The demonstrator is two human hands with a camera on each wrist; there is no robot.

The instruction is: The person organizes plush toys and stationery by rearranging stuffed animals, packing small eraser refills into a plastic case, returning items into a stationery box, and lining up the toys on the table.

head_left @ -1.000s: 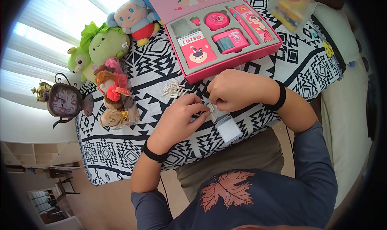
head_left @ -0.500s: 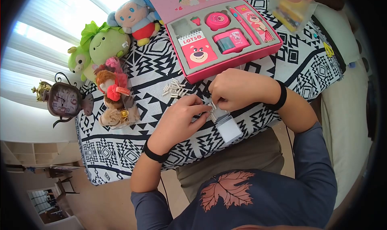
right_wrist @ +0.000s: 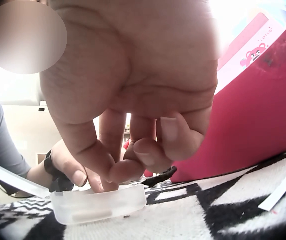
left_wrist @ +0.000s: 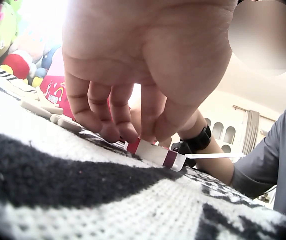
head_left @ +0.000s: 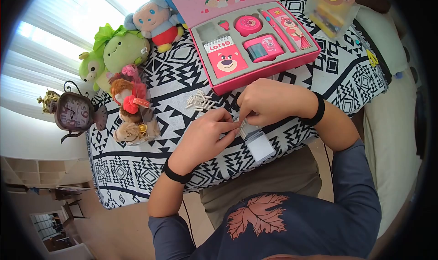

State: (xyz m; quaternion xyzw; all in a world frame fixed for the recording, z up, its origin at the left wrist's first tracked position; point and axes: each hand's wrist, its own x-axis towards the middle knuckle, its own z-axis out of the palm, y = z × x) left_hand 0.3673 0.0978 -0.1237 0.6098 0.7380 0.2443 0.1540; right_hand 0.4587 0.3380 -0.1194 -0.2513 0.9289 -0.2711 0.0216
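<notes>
A small clear box (right_wrist: 98, 206) lies toward the near edge of the table (head_left: 130, 169), at the fingertips of the left hand (head_left: 201, 136) and right hand (head_left: 272, 101), both bent-fingered; whether either pinches anything, I cannot tell.

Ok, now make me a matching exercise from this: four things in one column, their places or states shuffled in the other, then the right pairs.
Things
1. small translucent case
2. heap of white pieces
3. LOTSO notepad
4. clock

Places or states
A. set in the open pink box
B. toward the left edge of the head view
C. lid open, at the fingertips of the left hand and right hand
D. loose on the patterned cloth, just beyond the left hand

Right pairs: 1-C, 2-D, 3-A, 4-B
</notes>
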